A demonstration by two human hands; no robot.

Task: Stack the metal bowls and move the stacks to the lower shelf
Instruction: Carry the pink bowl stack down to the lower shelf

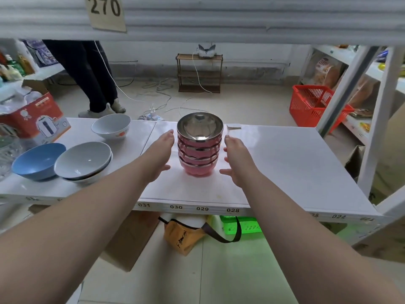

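Note:
A stack of several pink metal bowls (pixel 199 148) with shiny steel insides stands upright in the middle of the white shelf (pixel 285 163). My left hand (pixel 161 154) is just left of the stack, fingers spread, a small gap away from it. My right hand (pixel 237 159) is just right of the stack, fingers apart, also not touching. Neither hand holds anything.
On the shelf's left stand a blue bowl (pixel 38 161), stacked grey bowls (pixel 84 161), a white bowl (pixel 111 126) and a kettle box (pixel 32 117). Beyond are a person's legs (pixel 92 80), cables and a red basket (pixel 315 104). A yellow bag (pixel 186 234) lies below.

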